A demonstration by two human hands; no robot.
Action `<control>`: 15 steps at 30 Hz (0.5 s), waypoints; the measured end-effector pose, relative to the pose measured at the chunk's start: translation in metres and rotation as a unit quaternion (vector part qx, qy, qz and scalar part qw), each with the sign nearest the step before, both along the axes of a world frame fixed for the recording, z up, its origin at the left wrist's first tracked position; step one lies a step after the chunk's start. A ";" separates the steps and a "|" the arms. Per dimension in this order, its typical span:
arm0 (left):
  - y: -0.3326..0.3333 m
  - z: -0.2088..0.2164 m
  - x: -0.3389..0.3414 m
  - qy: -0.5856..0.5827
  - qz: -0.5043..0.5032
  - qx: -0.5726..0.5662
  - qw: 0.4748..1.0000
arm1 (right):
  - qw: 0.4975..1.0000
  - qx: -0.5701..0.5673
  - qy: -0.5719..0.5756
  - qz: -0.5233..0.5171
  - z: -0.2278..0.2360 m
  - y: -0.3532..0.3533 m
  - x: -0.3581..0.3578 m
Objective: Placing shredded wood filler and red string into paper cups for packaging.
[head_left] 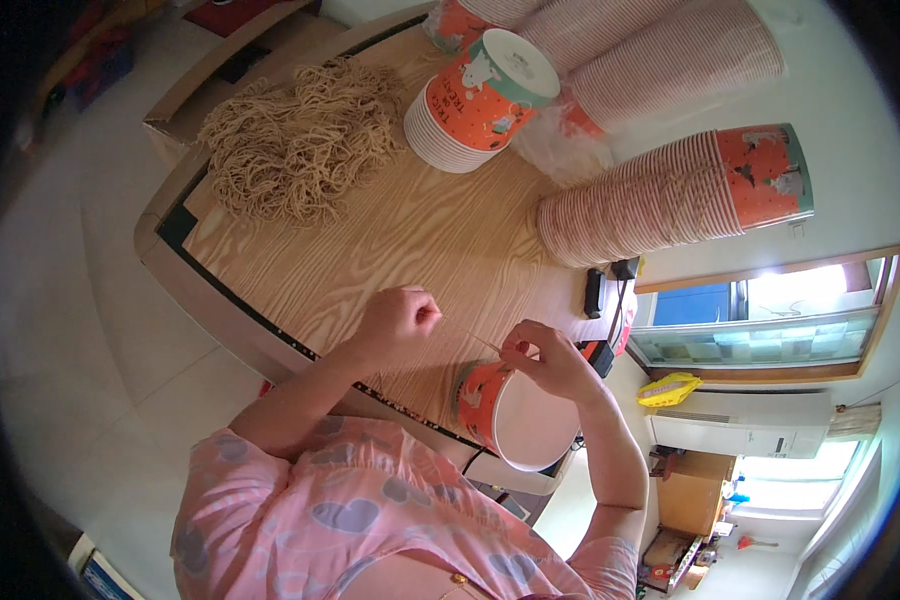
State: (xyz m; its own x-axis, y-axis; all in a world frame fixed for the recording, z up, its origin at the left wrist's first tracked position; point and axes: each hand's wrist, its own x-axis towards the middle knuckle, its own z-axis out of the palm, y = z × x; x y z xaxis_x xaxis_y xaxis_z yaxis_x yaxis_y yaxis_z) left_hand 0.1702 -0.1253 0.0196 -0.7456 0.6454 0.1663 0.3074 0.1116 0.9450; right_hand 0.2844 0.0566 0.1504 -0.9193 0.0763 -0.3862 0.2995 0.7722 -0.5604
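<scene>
A thin piece of string [486, 343] runs between my two hands above the wooden table. My left hand [398, 322] is closed in a fist around one end. My right hand [544, 358] pinches the other end between thumb and fingers, just over the rim of a paper bucket [478, 402]. That bucket is orange with a printed pattern and white inside; it stands tilted toward me at the table's near edge. Inside it I make out only bare white wall.
On the wooden table [420, 232] lies a tangled heap of beige string [300, 140]. Beside it is an upside-down stack of orange buckets [480, 105]. A long bucket stack [660, 195] and plastic-wrapped stacks [670, 65] lie farther right. A black adapter [595, 292] sits near the right edge.
</scene>
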 end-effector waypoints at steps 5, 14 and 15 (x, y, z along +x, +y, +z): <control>0.001 -0.010 -0.001 0.035 -0.042 -0.125 0.991 | 0.999 -0.034 0.002 0.016 -0.003 0.011 0.004; 0.043 0.003 0.023 0.010 -0.242 0.093 0.966 | 0.997 -0.030 0.026 -0.060 -0.002 0.005 0.022; 0.045 0.006 0.023 0.009 -0.244 0.092 0.965 | 0.997 -0.031 0.026 -0.062 0.002 0.002 0.026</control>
